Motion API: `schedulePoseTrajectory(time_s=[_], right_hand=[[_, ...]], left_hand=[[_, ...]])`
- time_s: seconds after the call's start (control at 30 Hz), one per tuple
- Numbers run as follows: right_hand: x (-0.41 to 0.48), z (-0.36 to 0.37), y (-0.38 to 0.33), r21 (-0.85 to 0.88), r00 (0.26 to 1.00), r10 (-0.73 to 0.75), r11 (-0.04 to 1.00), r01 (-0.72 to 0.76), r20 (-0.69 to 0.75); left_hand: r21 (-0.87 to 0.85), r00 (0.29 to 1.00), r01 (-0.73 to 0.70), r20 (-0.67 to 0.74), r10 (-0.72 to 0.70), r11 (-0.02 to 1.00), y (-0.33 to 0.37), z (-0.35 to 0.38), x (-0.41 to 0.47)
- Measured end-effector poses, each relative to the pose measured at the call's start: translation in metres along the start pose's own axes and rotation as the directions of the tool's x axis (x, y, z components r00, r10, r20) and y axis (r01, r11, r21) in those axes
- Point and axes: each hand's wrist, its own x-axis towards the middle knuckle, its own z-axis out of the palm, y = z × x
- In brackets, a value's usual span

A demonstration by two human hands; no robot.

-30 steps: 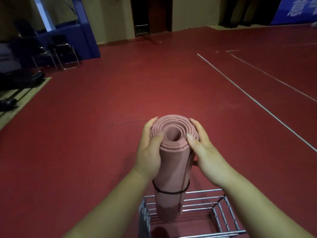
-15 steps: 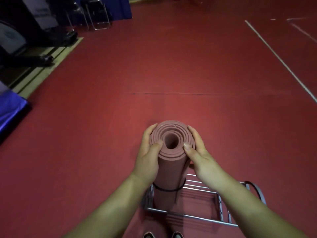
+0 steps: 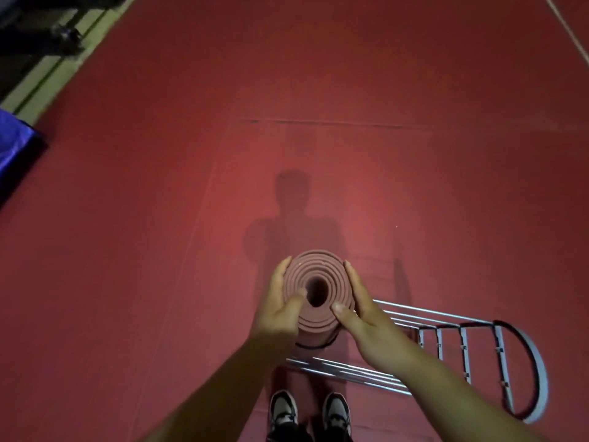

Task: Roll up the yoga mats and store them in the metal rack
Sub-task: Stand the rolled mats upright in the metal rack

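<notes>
A rolled pink yoga mat (image 3: 318, 272) stands upright on end, seen from straight above, with a black strap around its lower part. My left hand (image 3: 282, 309) holds its left side with the thumb on the top rim. On the mat's right side my right hand (image 3: 366, 320) holds it the same way. The mat's lower end sits in the left end of the metal rack (image 3: 446, 342), a chrome wire frame whose curved handle lies to the right. The mat's bottom is hidden by my hands.
Red sports floor surrounds the rack. My two shoes (image 3: 309, 413) stand just in front of it. A blue pad (image 3: 12, 145) lies at the left edge and dark gear sits at the top left. A white floor line (image 3: 570, 36) crosses the top right corner.
My view has tilted down to look straight over the mat's top. Both hands keep their hold on the mat, which stands lower in the rack.
</notes>
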Motion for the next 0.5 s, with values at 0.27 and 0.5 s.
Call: schedulePoseTrajectory(time_s=[0.27,0.5], right_hand=[[0.052,0.014,0.083,-0.073,0.995,0.068,0.995,-0.063,0.076],[0.091,0.028,0.135,-0.129,0.995,0.077,0.989,-0.069,0.058]], left_hand=[[0.163,0.992,0.043,0.112,-0.062,0.986,-0.085,0.005,0.041],[0.235,0.976,0.106,0.161,-0.146,0.966,-0.125,0.006,0.058]])
